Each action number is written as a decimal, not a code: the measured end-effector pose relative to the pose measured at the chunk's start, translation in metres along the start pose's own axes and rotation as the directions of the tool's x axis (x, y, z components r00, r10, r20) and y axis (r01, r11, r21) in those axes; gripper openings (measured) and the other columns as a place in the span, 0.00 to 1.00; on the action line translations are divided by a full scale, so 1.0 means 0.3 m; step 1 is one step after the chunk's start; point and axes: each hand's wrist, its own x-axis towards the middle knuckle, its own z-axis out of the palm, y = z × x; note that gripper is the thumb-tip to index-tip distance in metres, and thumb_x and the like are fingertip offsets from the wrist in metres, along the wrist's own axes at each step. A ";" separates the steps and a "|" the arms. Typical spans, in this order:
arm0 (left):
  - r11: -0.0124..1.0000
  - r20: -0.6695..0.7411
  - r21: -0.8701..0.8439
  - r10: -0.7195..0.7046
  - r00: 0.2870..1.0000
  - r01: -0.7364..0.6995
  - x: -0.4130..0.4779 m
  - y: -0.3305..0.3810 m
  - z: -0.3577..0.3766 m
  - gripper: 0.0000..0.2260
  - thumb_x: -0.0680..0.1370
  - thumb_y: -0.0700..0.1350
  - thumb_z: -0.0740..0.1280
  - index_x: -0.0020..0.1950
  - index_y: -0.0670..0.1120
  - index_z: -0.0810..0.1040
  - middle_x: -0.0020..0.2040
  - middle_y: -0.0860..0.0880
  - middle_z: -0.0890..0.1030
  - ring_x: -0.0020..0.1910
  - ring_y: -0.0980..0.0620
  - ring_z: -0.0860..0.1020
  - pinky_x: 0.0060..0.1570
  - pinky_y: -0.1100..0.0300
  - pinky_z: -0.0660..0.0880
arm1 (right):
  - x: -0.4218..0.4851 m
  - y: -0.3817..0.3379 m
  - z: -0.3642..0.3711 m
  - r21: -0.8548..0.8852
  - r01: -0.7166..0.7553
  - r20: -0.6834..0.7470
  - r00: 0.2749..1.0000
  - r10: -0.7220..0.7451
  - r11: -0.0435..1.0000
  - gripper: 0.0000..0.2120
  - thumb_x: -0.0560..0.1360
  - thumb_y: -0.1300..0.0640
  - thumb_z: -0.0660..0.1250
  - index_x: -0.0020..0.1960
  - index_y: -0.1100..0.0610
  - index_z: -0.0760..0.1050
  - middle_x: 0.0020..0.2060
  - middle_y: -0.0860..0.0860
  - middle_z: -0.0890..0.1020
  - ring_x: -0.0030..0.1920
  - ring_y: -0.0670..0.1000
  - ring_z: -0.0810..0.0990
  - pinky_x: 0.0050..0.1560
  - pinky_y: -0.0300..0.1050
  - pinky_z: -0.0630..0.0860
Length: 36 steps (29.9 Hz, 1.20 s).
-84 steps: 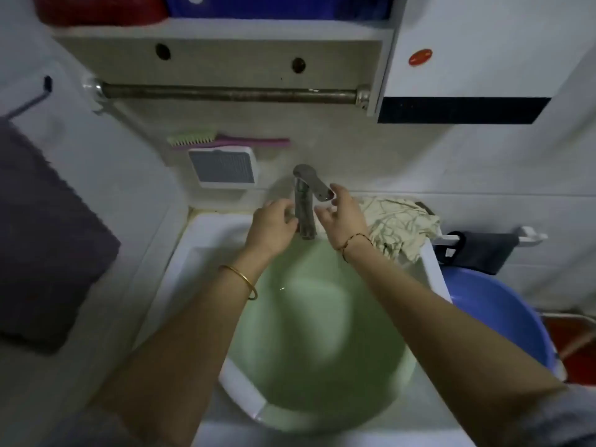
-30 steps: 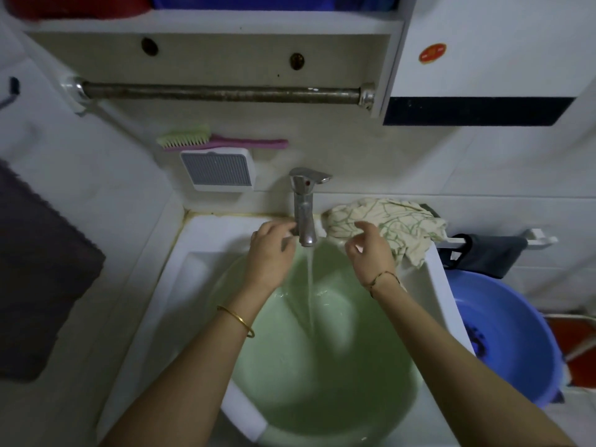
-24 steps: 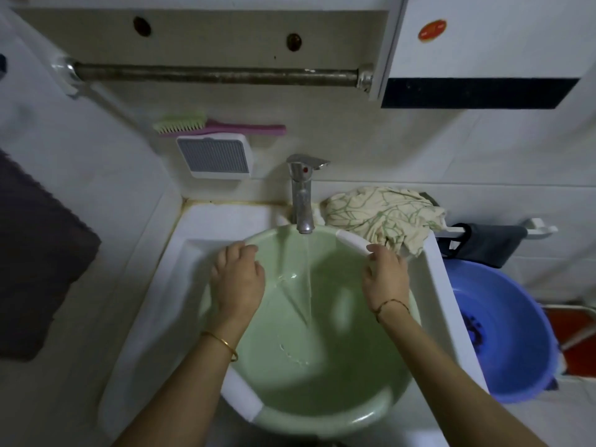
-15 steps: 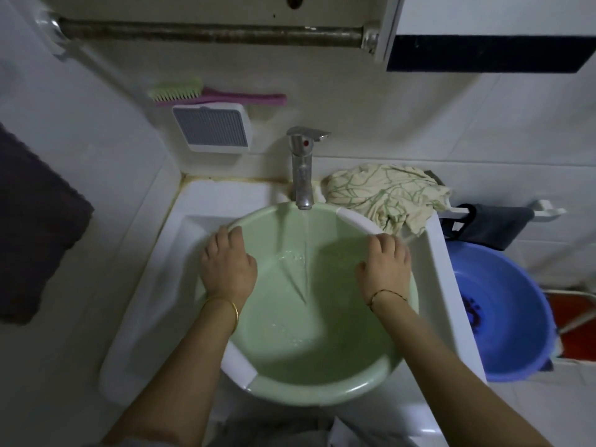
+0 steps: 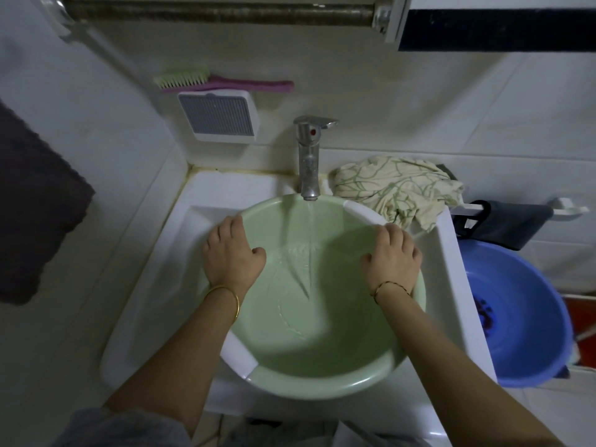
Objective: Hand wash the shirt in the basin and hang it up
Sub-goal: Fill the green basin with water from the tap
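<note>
At the wash sink, head view, one entry per item.

Basin [image 5: 322, 387]: pale green, seated in the white sink [image 5: 145, 317], its back edge under the tap [image 5: 309, 162].

Change: moments ago both hands were up at the tap and the spout was dry. Now water [image 5: 311, 240] runs and pools shallowly. Judged: filling is under way, washing not begun.

Left hand [image 5: 230, 253]: on the left rim, fingers curled over the outside, thumb inside, clamped on it.

Right hand [image 5: 392, 256]: same hold on the right rim.

Shirt [image 5: 396, 185]: cream with green lines, a crumpled heap on the sink's back right corner, just beside the tap and outside the basin. Its long axis runs left to right along the wall, and one fold droops forward-right over the sink edge. Collar and hem are indistinguishable, so no heading is given.
</note>
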 end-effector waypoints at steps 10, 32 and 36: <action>1.000 0.007 0.031 0.005 1.000 -0.005 -0.003 0.002 0.001 0.32 0.68 0.48 0.68 0.71 0.43 0.66 0.71 0.45 0.68 0.67 0.42 0.67 0.64 0.50 0.64 | 0.001 -0.004 0.002 -0.031 -0.005 0.010 1.000 0.005 0.999 0.28 0.73 0.53 0.64 0.71 0.56 0.62 0.72 0.53 0.62 0.72 0.56 0.58 0.68 0.53 0.56; 0.999 0.016 0.045 0.008 1.000 -0.009 -0.009 0.002 0.000 0.32 0.68 0.47 0.68 0.71 0.42 0.66 0.72 0.42 0.67 0.69 0.41 0.65 0.65 0.49 0.63 | -0.005 -0.004 0.008 -0.008 0.002 -0.011 1.000 -0.002 1.000 0.29 0.73 0.53 0.66 0.71 0.58 0.62 0.72 0.54 0.62 0.73 0.57 0.58 0.69 0.54 0.57; 0.999 0.012 0.032 0.004 1.000 -0.005 -0.011 0.006 -0.002 0.32 0.69 0.46 0.68 0.72 0.41 0.65 0.72 0.42 0.67 0.68 0.41 0.65 0.65 0.49 0.63 | -0.005 -0.003 0.007 -0.008 0.005 -0.008 1.000 -0.005 1.000 0.30 0.73 0.53 0.65 0.72 0.57 0.61 0.73 0.54 0.62 0.73 0.57 0.57 0.69 0.53 0.56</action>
